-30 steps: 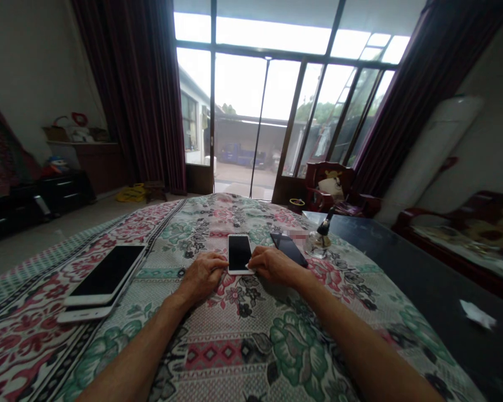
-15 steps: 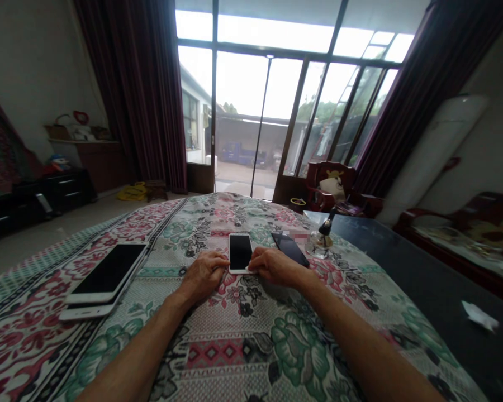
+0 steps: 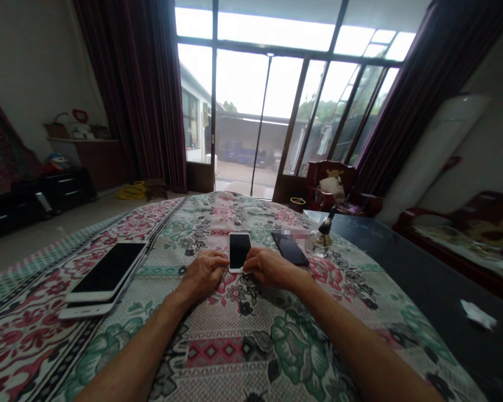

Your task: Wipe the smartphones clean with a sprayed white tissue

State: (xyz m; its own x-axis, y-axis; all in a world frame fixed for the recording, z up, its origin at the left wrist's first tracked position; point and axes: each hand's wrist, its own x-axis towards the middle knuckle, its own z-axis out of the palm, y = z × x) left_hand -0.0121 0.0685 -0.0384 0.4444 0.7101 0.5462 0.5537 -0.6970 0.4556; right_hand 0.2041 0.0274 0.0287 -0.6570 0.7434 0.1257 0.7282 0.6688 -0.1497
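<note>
Just beyond the right hand (image 3: 270,268), dark phone (image 3: 289,248); well left, stacked phones (image 3: 111,271).

Two bare hands at the phone (image 3: 239,250).
Left hand (image 3: 203,274), palm down, fingers curled, sits at the phone's left edge; right hand (image 3: 270,269), fingers bunched, reaches over its lower right corner; both forearms (image 3: 128,349) slant inward toward it.

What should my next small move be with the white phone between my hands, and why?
I'd probably ease your right hand slightly left along the near end of the white phone. It reaches only the near right corner, while your left hand lies at the opposite long edge, where it could steady the phone.
</note>
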